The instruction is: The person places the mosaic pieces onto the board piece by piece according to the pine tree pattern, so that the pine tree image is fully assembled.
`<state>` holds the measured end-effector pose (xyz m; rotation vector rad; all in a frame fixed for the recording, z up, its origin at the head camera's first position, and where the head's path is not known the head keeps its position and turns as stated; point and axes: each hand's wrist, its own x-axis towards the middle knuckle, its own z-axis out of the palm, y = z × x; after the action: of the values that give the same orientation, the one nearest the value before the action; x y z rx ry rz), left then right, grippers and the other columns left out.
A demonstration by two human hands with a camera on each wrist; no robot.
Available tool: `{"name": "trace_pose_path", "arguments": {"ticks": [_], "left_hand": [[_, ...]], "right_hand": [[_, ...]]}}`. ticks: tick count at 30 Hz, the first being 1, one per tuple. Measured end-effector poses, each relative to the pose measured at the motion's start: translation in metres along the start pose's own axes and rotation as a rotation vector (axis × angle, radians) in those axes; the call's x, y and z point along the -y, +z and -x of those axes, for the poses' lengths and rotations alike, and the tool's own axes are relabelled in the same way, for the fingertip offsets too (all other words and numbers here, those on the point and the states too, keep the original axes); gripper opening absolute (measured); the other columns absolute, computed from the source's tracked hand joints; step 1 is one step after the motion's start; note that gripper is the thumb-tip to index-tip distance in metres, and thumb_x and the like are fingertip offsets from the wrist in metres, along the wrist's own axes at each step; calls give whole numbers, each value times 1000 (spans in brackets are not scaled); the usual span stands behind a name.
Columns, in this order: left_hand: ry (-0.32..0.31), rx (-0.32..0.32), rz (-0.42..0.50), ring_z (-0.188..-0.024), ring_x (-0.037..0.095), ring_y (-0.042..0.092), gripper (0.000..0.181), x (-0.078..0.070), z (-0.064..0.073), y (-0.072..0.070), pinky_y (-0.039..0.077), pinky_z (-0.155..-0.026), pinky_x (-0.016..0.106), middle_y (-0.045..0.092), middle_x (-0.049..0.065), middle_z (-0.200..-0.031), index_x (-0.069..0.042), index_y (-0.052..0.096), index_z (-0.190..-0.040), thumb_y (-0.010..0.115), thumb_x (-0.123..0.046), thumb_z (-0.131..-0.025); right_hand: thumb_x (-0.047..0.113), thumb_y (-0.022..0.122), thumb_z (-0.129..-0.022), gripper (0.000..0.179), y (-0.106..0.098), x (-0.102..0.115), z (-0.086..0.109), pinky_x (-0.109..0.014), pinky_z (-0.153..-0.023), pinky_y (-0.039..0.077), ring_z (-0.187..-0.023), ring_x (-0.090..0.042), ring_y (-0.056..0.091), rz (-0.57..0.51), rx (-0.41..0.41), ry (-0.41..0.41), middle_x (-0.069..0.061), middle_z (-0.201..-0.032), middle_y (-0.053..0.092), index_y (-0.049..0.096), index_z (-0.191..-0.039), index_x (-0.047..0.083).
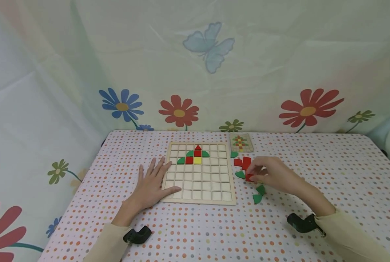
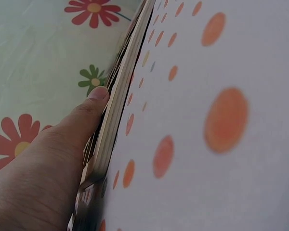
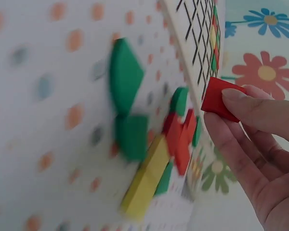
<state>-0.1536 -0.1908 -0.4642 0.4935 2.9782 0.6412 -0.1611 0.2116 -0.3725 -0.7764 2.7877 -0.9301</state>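
A wooden grid board (image 1: 198, 185) lies on the table. Its upper cells hold a red triangle (image 1: 198, 147), red squares (image 1: 189, 160), a yellow square (image 1: 197, 160) and green quarter-round tiles (image 1: 206, 154). My left hand (image 1: 150, 189) rests at the board's left edge with fingers spread and the thumb over its lower left corner. To the right of the board, my right hand (image 1: 277, 176) pinches a red square tile (image 3: 213, 97) between thumb and fingers. Loose red tiles (image 1: 238, 162) and green tiles (image 1: 257, 198) lie around that hand.
A small pattern card (image 1: 245, 147) with a tree picture lies beyond the loose tiles, beside the board's upper right corner. Yellow tiles (image 3: 145, 179) show among the loose pieces in the right wrist view. A flowered cloth (image 1: 247, 72) hangs behind the dotted tabletop (image 1: 195, 233).
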Motion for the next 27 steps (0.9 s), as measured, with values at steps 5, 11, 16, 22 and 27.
{"name": "trace_pose_path", "arguments": {"ticks": [5, 11, 16, 22, 27], "left_hand": [[19, -3, 7, -161, 37, -2, 101, -2, 0, 2, -9, -119, 74, 10, 8, -176, -20, 26, -168, 63, -73, -90], [19, 0, 12, -161, 36, -2, 101, -4, -1, 2, -9, -120, 73, 10, 8, -176, -20, 27, -168, 63, -72, -90], [6, 16, -3, -161, 35, -4, 100, -4, -2, 1, -10, -120, 73, 8, 8, -176, -20, 26, -168, 63, -72, -91], [3, 16, -6, -161, 36, -4, 100, -2, -1, 0, -10, -120, 72, 9, 8, -176, -20, 26, -168, 63, -72, -91], [2, 9, -1, -161, 36, -4, 100, -1, -1, -2, -9, -120, 73, 9, 8, -176, -20, 27, -168, 63, -72, -91]], "right_hand": [[-6, 83, -85, 16, 13, 14, -37, -30, -74, 60, -84, -15, 66, -13, -2, -49, 1, -91, 73, 77, -94, 6], [-6, 79, -89, 14, 30, 21, -76, -35, -78, 61, -87, -20, 68, -65, -27, -64, -5, -95, 75, 78, -99, 2], [-8, 77, -90, 14, 46, 23, -96, -36, -79, 61, -88, -22, 69, -132, -40, -52, -10, -98, 75, 78, -102, -2], [-7, 77, -90, 15, 58, 27, -107, -39, -82, 61, -92, -24, 70, -123, -58, -39, -11, -101, 76, 79, -105, -3], [-7, 76, -91, 15, 62, 30, -112, -40, -84, 61, -94, -25, 71, -89, -41, -29, -11, -102, 76, 80, -105, -2]]}}
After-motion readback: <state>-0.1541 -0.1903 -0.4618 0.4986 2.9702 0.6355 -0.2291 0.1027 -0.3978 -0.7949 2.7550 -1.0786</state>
